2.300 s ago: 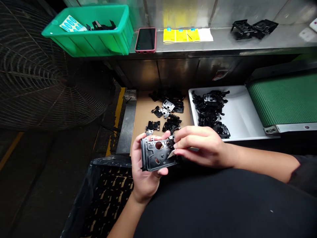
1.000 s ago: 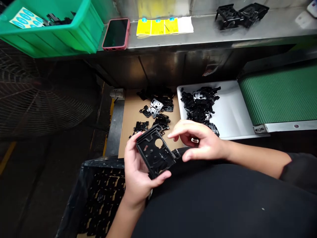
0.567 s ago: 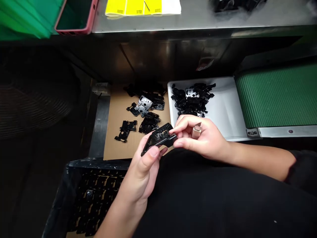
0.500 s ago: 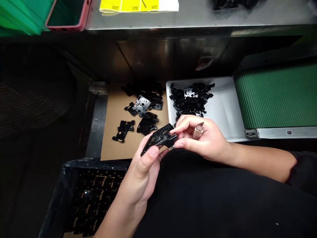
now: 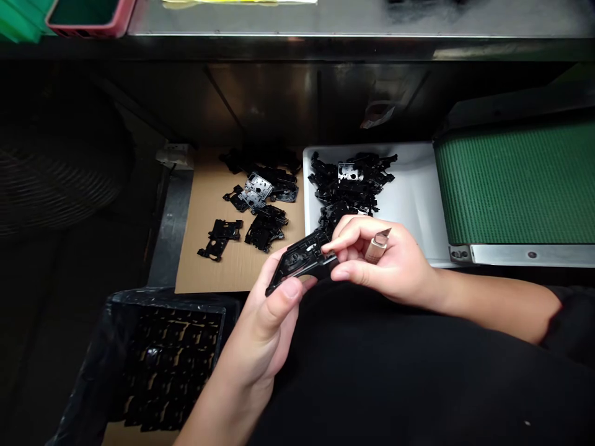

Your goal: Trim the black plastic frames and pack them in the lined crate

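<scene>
My left hand [image 5: 269, 322] grips a flat black plastic frame part [image 5: 301, 259], turned nearly edge-on to me, thumb pressed on its near edge. My right hand [image 5: 381, 263] pinches the part's right end with its fingertips and also keeps a small metal blade tool [image 5: 377, 245] tucked between its fingers, tip pointing up and right. Both hands sit close above my lap in front of the work surface.
Loose black parts [image 5: 253, 207] lie on a cardboard sheet [image 5: 204, 272]. A white tray [image 5: 418, 198] holds a heap of black parts [image 5: 351, 183]. A green conveyor belt [image 5: 515, 179] runs at right. A black-lined crate [image 5: 158, 365] of stacked parts sits lower left. A steel shelf [image 5: 325, 21] spans above.
The part was flat and facing me; my left hand has tipped it edge-on. My right hand, first open beside it, closed on its right end with the blade. My view dropped downward.
</scene>
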`<state>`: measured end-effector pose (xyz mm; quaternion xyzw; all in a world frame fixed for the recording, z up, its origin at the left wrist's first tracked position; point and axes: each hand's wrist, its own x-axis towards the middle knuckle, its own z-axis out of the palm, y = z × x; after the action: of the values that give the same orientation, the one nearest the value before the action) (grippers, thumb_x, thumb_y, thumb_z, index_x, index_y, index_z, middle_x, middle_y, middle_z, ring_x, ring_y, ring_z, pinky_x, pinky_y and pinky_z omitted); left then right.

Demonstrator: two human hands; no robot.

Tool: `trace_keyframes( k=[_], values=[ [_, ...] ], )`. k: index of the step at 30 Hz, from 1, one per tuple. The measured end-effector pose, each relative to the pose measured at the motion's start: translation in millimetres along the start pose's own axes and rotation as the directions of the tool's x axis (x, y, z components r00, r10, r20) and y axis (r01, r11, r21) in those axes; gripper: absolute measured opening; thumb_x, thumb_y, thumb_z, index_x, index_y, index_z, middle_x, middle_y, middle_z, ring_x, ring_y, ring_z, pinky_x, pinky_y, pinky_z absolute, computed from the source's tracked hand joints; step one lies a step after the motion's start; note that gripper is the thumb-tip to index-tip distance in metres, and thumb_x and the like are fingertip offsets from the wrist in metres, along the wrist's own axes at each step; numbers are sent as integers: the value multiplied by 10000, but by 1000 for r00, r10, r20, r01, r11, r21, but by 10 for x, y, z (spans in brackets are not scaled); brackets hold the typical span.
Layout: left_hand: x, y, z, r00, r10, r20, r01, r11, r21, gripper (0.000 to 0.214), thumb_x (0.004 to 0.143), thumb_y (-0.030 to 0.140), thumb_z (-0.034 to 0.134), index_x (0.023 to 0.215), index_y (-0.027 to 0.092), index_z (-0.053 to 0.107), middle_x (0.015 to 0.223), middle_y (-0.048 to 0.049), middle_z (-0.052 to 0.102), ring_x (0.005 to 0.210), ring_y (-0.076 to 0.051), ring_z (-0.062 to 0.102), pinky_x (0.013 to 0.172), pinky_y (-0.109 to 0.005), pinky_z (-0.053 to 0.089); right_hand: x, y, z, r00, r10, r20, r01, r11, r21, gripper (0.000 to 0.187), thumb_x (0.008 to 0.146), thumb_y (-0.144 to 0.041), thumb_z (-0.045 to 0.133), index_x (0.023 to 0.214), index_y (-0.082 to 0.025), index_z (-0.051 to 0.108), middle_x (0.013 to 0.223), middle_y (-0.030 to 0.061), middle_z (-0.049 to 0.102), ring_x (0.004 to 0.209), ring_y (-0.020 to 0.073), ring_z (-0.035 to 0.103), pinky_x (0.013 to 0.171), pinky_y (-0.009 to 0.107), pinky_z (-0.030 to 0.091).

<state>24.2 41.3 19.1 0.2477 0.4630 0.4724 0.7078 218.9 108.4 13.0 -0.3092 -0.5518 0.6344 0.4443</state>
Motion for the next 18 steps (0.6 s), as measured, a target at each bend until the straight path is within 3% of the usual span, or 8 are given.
trace_keyframes(
  k=[3,6,9,11,13,18],
  values=[
    [-30,-60,-36,999,47,15,-48,999,24,626,856,524,838,1415,300,665,1468,-108,692,1411,-386,619,1195,-590,520,-46,-11,-53,998,-40,57,42,999,-35,178,845,-199,884,984,-177,775,858,10,658,694,115,593,524,226,480],
    [-82,-103,-119,988,157,8,-155,971,184,941,751,469,952,1585,340,535,1588,-122,605,1492,-406,555,1238,-589,488,-91,-2,-114,975,-140,171,149,988,-37,251,871,-172,870,1099,-181,767,939,8,646,562,46,446,441,202,399],
    [-187,-109,-183,952,304,9,-284,877,388,1216,642,328,1030,1665,431,380,1708,-98,473,1538,-418,500,1238,-584,486,-132,18,-175,917,-266,297,300,951,-76,304,888,-160,856,1174,-182,752,987,45,673,648,86,545,466,209,457],
    [-281,-86,-176,922,386,18,-345,802,488,1241,646,274,1026,1668,464,348,1769,-71,373,1576,-418,443,1247,-582,469,-154,20,-205,887,-300,352,356,928,-108,296,904,-150,835,1186,-181,747,999,69,688,780,138,624,527,228,520],
    [-376,-44,-123,902,430,22,-370,749,550,1181,684,258,1003,1663,446,371,1790,-53,330,1626,-401,356,1276,-556,429,-171,8,-218,875,-298,383,366,923,-119,283,913,-145,824,1183,-183,744,991,64,680,770,130,599,537,229,516],
    [-529,86,47,896,443,-21,-360,756,547,1091,734,321,974,1660,390,402,1771,-70,368,1627,-390,357,1259,-530,470,-191,-35,-174,897,-217,386,256,965,-52,299,887,-141,857,1157,-199,742,1033,43,659,659,74,464,468,192,407]
  ],
)
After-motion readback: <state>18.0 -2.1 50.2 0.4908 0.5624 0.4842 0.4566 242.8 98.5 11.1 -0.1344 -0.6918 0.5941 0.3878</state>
